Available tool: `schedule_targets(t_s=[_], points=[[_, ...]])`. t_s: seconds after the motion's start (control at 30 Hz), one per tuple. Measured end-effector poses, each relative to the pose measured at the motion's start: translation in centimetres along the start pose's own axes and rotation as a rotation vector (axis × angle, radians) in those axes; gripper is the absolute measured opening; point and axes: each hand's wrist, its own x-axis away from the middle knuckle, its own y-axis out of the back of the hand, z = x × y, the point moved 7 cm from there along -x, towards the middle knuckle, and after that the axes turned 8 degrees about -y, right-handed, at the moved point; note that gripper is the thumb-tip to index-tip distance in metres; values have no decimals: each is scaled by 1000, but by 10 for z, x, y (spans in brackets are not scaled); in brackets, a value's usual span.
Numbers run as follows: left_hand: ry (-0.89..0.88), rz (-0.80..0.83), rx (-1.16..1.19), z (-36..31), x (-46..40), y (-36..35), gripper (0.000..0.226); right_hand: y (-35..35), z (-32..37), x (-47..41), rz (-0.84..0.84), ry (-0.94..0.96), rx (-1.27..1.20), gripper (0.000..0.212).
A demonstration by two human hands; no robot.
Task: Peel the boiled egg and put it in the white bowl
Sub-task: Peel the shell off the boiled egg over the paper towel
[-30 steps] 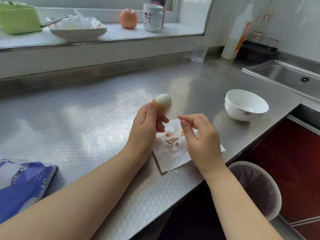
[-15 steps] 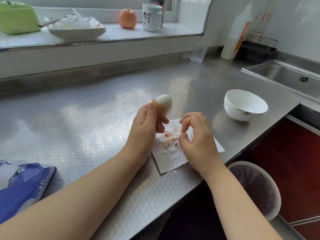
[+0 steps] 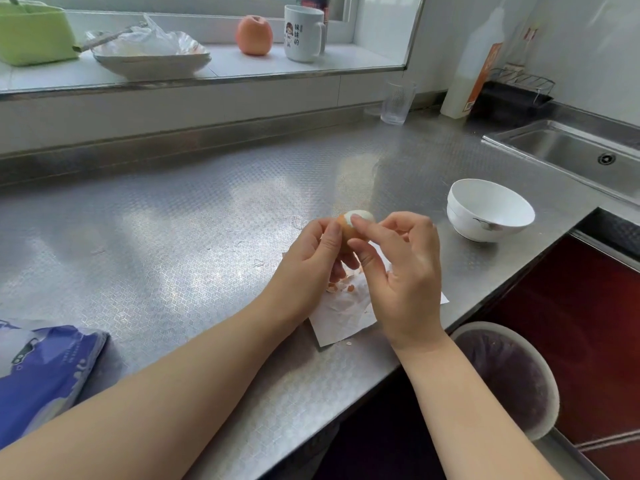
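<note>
I hold the egg [image 3: 353, 226] up off the counter, directly above the paper napkin [image 3: 343, 315], so that whatever shell comes away drops onto the paper with the shell bits [image 3: 341, 285] already lying there and not onto the steel. My left hand [image 3: 311, 265] grips the egg around its lower, unpeeled brown half, thumb at the front and fingers curled behind, which leaves the bare white tip turned upward. My right hand [image 3: 401, 268] comes in from the side away from the napkin's near corner; its forefinger and thumb pinch at the edge where shell meets white, and the other fingers are loosely curled. I judge it is working a fresh flake loose, though I cannot see whether a piece is actually caught between the fingertips. Both forearms reach out over the counter edge toward the napkin. The white bowl [image 3: 490, 211] stands beyond the napkin, to its right, apart from it, waiting with nothing in it. Much of the shell is still on.
</note>
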Motion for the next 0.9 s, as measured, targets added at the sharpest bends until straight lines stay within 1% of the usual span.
schedule_targets(t_s=[0.2, 0.43, 0.6, 0.73, 0.9], points=[[13, 11, -56, 1, 2, 0, 30, 2, -7, 1, -19, -66, -20, 12], [5, -9, -104, 2, 2, 1, 28, 0, -10, 2, -18, -85, -47, 13], [2, 3, -106, 2, 2, -2, 37, -5, -14, 3, -2, -122, -100, 18], [-17, 16, -97, 1, 1, -4, 35, -2, -15, 2, -36, -115, -164, 12], [-26, 36, -108, 0, 3, -7, 33, 5, -22, 3, -80, -182, -228, 7]])
